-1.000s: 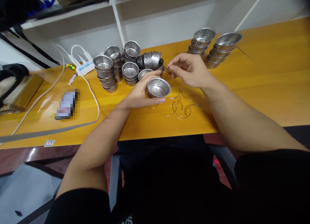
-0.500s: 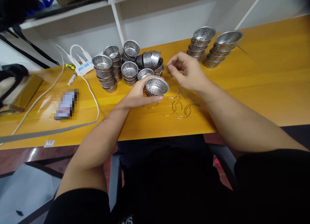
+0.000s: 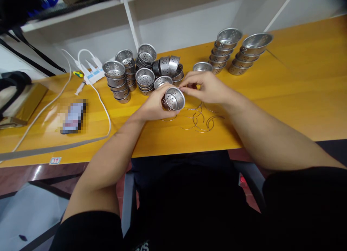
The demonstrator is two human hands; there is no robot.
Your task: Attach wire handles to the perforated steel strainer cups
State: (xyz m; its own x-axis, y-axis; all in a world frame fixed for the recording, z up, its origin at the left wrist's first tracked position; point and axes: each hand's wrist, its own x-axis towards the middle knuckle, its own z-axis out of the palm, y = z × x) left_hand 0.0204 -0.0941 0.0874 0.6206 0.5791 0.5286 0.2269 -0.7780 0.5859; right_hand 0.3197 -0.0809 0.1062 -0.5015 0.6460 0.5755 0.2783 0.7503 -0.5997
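Broadly, a long yellow-orange wooden table (image 3: 298,99) runs across the view, with a white shelf frame (image 3: 130,23) standing against the wall behind it. On the table's far left lies a white cable (image 3: 104,110) leading back to a white power strip (image 3: 90,72), and beside the cable rests a flat blurred dark object (image 3: 73,117). Behind the hands stands a cluster of stacked perforated steel cups (image 3: 135,72), some upright in short towers, some tipped on their sides. Well apart to the right stand two more stacks of shallow steel strainer bowls (image 3: 240,50), and a single steel bowl (image 3: 202,66) sits just beyond the right hand.

The left hand (image 3: 153,106) is curled around a small round perforated steel cup (image 3: 173,98), gripping it from behind and below and holding it just above the table, tilted so its open mouth faces the camera and slightly right. The right hand (image 3: 208,87) has its fingers pinched together at the cup's rim; they seem to hold something thin there, though what it is cannot be made out.

Just in front of both hands, on the table, lies a loose scatter of thin curved metal wire rings (image 3: 202,120), overlapping one another.
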